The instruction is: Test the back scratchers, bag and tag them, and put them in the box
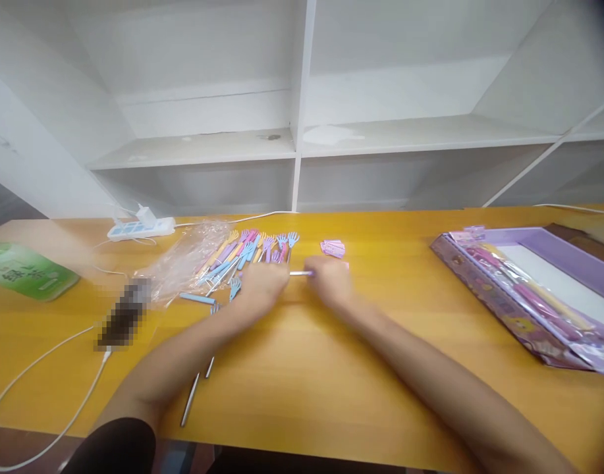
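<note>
My left hand [263, 288] and my right hand [331, 283] are both closed, gripping the two ends of one telescopic back scratcher. Only its thin metal rod [300, 273] shows in the gap between my fists; its handle and claw are mostly hidden. Just behind my left hand lies a pile of back scratchers [247, 250] in blue, yellow, pink and purple, with small hand-shaped claws. A blue handle [197, 298] lies left of that hand. Bare metal rods [190, 398] stick out below my left forearm. Small pink printed cards [332, 248] sit behind my right hand.
A clear plastic bag [188, 257] lies beside the pile. To the left are a white power strip [141, 228], a green package [29, 270] and a pixelated dark object [124, 316] on a white cable. At right stands a purple box [509, 316] holding wrapped back scratchers. White shelving [296, 158] rises behind.
</note>
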Available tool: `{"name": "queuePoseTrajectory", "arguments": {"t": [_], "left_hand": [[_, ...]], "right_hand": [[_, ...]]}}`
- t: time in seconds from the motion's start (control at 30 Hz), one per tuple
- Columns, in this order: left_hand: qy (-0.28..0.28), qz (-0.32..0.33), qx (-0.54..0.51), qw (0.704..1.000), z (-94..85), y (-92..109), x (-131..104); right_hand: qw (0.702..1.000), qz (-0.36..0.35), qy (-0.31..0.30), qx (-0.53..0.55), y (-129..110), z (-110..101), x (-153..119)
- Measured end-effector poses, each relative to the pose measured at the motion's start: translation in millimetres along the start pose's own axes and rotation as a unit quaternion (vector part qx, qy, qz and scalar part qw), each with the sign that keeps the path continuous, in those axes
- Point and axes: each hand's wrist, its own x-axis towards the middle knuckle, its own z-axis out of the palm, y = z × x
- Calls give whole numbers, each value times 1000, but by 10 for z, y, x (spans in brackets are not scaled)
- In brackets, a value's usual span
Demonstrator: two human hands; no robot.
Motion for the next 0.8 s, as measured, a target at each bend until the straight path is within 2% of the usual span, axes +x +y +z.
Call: {"name": "queuePoseTrajectory", "arguments": {"t": [0.03,0.1,0.2,0.3,0.57,0.8], "left_hand": [[-21,-5,17,1000,97,123,-17],[-56,0,47,997,218,250,-68],[-100,25,88,991,266,266,-112],[-123,42,94,987,287,258,-100],[-142,56,98,983,377,267,-122],[-153,52,102,982,470,268,-109]], "right_hand": [[999,-36,-16,27,-184,157,-19],[993,-84,-29,79,-311,403,-63],[987,-95,-19,128,-165,580,-136],[982,-97,-2,163,-39,650,-198],[967,-127,24,222,-85,823,-242],[959,-152,0,240,-12,895,-195]]}}
